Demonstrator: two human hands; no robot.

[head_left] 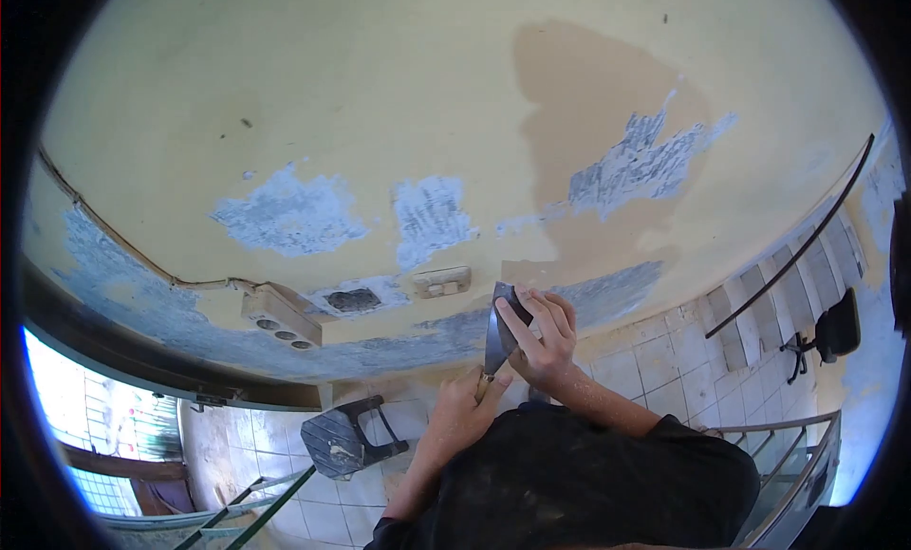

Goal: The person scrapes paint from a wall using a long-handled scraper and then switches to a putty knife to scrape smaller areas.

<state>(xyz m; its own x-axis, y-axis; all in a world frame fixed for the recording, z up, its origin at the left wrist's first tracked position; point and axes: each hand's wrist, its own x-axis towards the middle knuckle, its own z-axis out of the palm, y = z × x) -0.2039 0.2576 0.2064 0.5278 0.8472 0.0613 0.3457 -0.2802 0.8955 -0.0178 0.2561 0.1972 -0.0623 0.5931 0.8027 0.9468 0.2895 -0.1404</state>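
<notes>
A putty knife (494, 336) with a broad metal blade and a wooden handle points up toward the yellow wall (380, 94). My left hand (463, 412) is closed round its handle, below the blade. Beside the blade, my right hand (544, 339) has its fingertips on a dark flat piece (513, 315) that lies against the upper blade; what this piece is cannot be made out. Bare grey-white patches (289, 213) mark the wall where paint is gone. A light switch (442, 282) sits left of the blade.
A socket box (282, 319) with a cable and an open wall recess (351, 300) are at the left. Below stand a dark plastic stool (332, 444) and a green ladder (256, 514). Rightward are a metal frame (792, 474), an office chair (837, 327) and a dark rod (802, 251).
</notes>
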